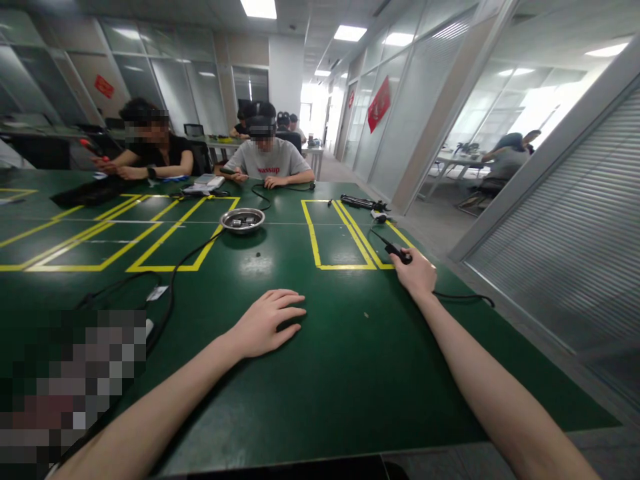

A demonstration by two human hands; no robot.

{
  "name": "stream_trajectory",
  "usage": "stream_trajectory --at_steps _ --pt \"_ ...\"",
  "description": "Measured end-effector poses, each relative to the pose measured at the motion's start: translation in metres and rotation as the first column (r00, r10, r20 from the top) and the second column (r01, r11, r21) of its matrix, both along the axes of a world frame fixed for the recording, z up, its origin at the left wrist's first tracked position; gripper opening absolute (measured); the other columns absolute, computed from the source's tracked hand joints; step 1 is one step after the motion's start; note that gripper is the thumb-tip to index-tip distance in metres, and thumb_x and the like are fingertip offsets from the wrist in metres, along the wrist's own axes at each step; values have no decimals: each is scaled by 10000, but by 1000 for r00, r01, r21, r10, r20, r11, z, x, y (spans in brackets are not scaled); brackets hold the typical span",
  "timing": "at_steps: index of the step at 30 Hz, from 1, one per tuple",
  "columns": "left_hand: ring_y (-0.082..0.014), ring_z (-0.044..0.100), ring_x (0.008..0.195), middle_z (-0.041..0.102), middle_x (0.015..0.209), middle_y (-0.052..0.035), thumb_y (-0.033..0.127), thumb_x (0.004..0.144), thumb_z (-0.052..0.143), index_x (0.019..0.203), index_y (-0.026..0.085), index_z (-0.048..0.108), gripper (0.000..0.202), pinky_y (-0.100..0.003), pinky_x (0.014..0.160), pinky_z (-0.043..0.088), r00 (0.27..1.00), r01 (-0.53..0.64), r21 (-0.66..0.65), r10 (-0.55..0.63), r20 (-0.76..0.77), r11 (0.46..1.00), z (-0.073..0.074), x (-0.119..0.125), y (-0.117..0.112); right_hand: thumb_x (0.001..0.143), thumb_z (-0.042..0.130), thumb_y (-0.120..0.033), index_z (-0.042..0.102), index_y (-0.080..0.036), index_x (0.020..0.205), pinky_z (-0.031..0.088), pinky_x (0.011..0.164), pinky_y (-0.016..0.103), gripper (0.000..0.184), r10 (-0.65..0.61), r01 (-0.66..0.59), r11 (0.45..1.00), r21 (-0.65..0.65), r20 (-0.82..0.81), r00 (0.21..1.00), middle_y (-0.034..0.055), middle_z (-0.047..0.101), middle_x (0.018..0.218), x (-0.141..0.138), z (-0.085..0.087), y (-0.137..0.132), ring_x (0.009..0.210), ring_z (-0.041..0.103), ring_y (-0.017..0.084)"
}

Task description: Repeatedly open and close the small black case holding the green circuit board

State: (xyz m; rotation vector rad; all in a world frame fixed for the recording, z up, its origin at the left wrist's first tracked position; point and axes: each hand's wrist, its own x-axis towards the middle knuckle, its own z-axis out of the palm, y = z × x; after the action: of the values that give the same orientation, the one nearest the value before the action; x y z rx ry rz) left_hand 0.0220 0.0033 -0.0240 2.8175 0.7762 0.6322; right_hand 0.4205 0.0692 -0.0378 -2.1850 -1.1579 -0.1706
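Observation:
My right hand (416, 272) is closed around the black handle of what looks like a corded soldering iron (398, 253). Its thin dark tip points away and to the left, over the yellow tape at the table's right side. A black cord (465, 297) trails from behind this hand to the right edge. Palm down on the green tabletop (320, 373), my left hand (270, 323) rests with its fingers spread and holds nothing. Beyond it stands a round metal bowl (243, 221) with several small metal pieces inside.
Yellow tape rectangles (345, 268) mark the table. A folded black tripod-like object (364, 203) lies at the far right. Black cable (173, 287) runs along the left. Across the table sit two people, one in a grey shirt (267, 163), one in black (167, 157).

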Motion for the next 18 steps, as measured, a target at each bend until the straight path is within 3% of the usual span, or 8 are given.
stream_trajectory --at_steps 8,15,18 --pt "-276 592 1297 680 1372 -92 275 998 589 1200 224 729 251 -477 1084 492 1000 13 -26 -14 -11 1000 -2 2 -2 920 586 -463 685 -224 1266 489 830 397 432 -145 149 965 215 -33 989 157 731 1143 16 4 -6 1022 671 333" --pt "-267 619 1259 700 1336 -92 280 1000 581 1192 220 734 253 -468 1059 511 1000 12 -34 -12 -7 999 -1 3 -2 779 735 -458 759 -230 1118 522 771 421 409 -97 97 995 -5 -44 994 156 760 982 26 -7 1 885 696 339" --pt "-268 630 1243 708 1326 -89 278 995 593 1191 221 734 248 -464 1042 519 1000 4 -36 -5 -23 999 0 5 -2 739 738 -415 773 -225 1108 534 774 426 416 -65 65 998 -12 -35 997 155 764 1013 32 -12 7 888 698 336"
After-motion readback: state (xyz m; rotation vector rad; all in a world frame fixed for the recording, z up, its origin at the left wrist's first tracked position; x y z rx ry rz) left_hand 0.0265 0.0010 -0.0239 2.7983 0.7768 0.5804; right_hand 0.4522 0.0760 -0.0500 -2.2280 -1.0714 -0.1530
